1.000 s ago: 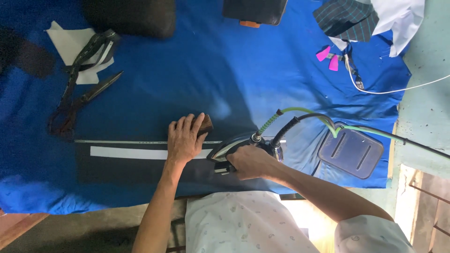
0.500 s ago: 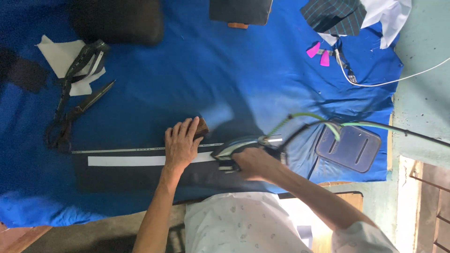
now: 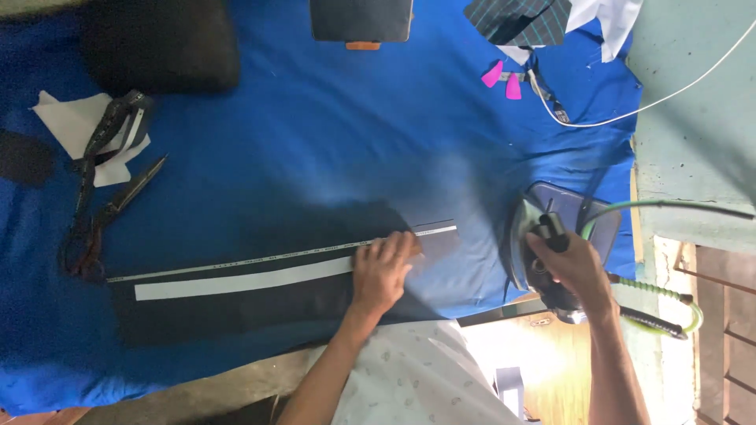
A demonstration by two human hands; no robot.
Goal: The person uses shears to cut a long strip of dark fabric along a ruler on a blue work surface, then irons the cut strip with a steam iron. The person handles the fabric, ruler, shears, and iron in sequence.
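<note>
Left hand [image 3: 383, 270] lies flat, fingers spread, pressing a dark fabric strip [image 3: 236, 303] with a white band on the blue cloth-covered table [image 3: 315, 134]. Right hand [image 3: 573, 266] grips the handle of a steam iron [image 3: 543, 252], which sits on its pad at the table's right end. Farther off, scissors [image 3: 118, 208] lie beside white scraps [image 3: 75, 130], and pink clips [image 3: 504, 79] rest near the far edge.

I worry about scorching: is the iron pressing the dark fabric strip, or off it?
Off it. The right hand holds the iron over its pad at the table's right edge, apart from the dark fabric strip under the left hand.
</note>
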